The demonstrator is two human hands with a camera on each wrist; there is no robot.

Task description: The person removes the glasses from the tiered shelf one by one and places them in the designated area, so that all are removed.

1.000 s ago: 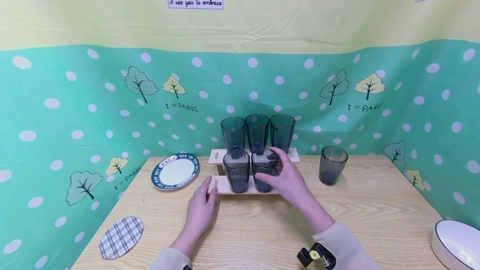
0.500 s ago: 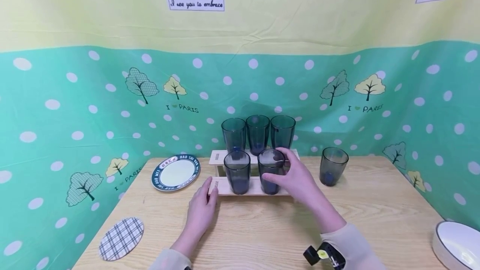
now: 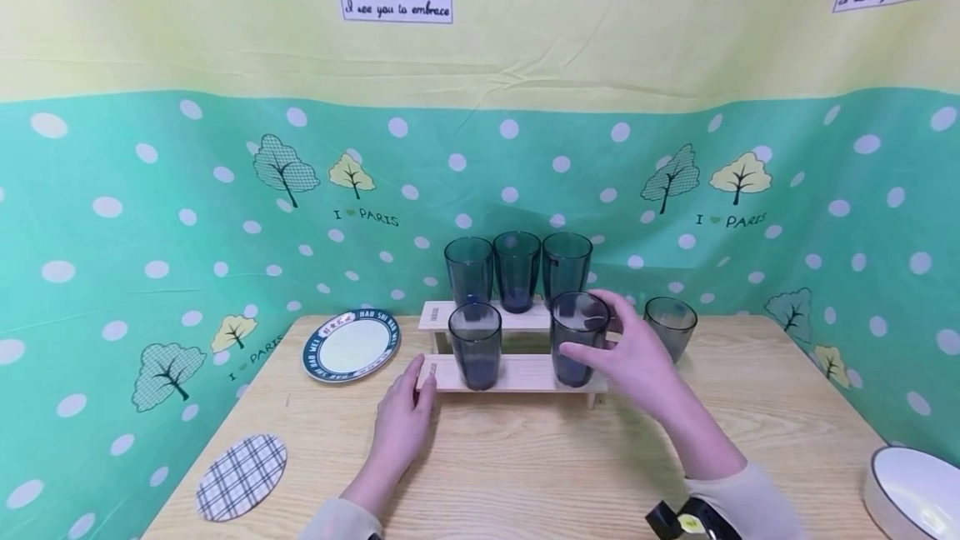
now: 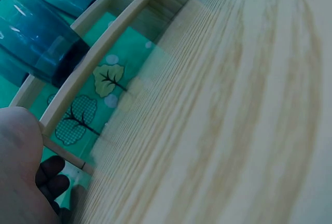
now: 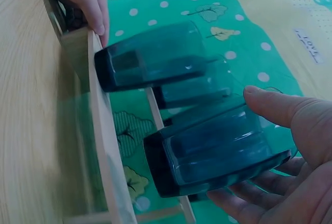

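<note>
My right hand (image 3: pixel 637 357) grips a dark smoky glass tumbler (image 3: pixel 573 344), thumb on its near side and fingers behind. The tumbler is upright, close over the right end of the lower tier of a two-tier wooden rack (image 3: pixel 521 369). In the right wrist view its base shows a gap to the tier's edge. A second tumbler (image 3: pixel 477 348) stands left of centre on that tier. Several more tumblers (image 3: pixel 517 269) stand in a row on the upper tier. My left hand (image 3: pixel 401 415) holds the left end of the lower tier between thumb and fingers.
Another tumbler (image 3: pixel 671 327) stands on the table right of the rack, partly behind my right hand. A blue-rimmed plate (image 3: pixel 309 357) lies at the left, a checked round coaster (image 3: pixel 242 477) nearer. A white bowl (image 3: pixel 877 494) sits at the right edge. A patterned cloth (image 3: pixel 510 157) hangs behind.
My right hand has moved the tumbler rightward along the lower tier, away from the other tumbler and toward the right end. My left hand has stayed at the rack's left end.
</note>
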